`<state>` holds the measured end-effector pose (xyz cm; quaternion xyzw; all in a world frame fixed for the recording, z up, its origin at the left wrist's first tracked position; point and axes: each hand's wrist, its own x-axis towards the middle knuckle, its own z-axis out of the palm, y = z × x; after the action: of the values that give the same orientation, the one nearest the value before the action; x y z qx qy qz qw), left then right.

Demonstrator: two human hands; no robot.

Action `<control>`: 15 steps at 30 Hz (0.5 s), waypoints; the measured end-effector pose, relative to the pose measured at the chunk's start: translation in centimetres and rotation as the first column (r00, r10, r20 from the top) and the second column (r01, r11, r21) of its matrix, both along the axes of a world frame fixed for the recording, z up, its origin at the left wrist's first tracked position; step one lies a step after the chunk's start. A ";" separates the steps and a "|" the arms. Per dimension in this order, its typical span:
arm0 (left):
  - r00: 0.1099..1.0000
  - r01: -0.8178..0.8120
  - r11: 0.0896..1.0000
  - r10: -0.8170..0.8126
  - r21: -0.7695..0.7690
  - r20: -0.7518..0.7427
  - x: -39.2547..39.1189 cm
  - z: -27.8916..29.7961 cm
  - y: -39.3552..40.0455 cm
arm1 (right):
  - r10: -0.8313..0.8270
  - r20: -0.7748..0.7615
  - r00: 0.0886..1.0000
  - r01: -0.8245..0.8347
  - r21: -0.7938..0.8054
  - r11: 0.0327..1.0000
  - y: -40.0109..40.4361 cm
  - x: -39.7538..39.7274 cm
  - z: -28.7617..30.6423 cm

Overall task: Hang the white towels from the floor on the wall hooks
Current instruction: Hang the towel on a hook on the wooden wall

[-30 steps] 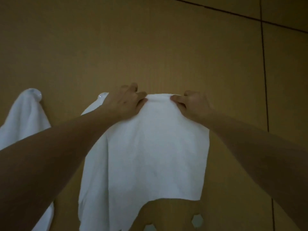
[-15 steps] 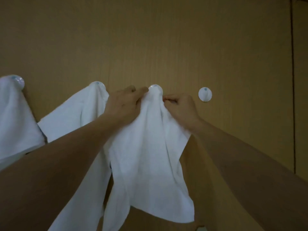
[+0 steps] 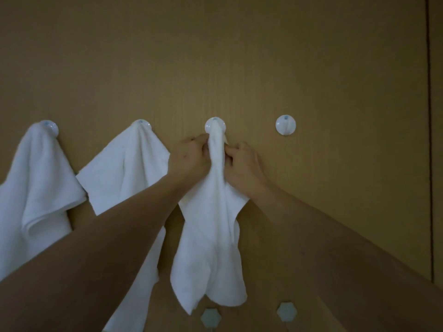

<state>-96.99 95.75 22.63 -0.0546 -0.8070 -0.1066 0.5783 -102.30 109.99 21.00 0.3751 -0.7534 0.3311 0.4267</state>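
A white towel [image 3: 211, 236] hangs from the third round white wall hook [image 3: 215, 124]. My left hand [image 3: 189, 159] pinches its bunched top from the left, and my right hand [image 3: 244, 166] pinches it from the right, just below the hook. Two more white towels hang at the left, one [image 3: 36, 185] from the first hook [image 3: 51, 125] and one [image 3: 130, 178] from the second hook [image 3: 143, 122]. A fourth hook [image 3: 285, 125] to the right is bare.
The wall [image 3: 215, 56] is brown wood panel with a dark vertical seam [image 3: 430, 140] at the far right. Two pale hexagonal pads [image 3: 210, 317] [image 3: 286, 311] sit lower on the wall under the towel.
The towel, held spread flat by its top edge, was bunched and hooked over the third hook. Both hands slid down just below the hook, and the view shifted to show all the hooks.
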 end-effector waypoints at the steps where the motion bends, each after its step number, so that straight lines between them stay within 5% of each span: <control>1: 0.996 0.075 0.994 -0.079 0.082 0.045 0.1 -0.4 0.1 | 0.054 0.051 0.997 -0.053 -0.027 0.998 0.0 0.4 -0.1; 7: 0.915 0.269 0.888 -0.356 0.372 0.190 1.8 -2.4 0.3 | 0.009 0.248 0.969 0.019 -0.110 0.994 -0.3 3.6 -1.3; 15: 0.919 0.265 0.956 -0.290 0.125 0.266 5.0 -5.6 -2.7 | -0.216 0.404 0.889 0.234 0.004 0.972 -0.3 8.7 -3.7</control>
<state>-92.04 93.02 17.03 -0.1277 -0.8597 -0.2288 0.4384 -93.57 109.66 17.32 0.1997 -0.8556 0.3663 0.3065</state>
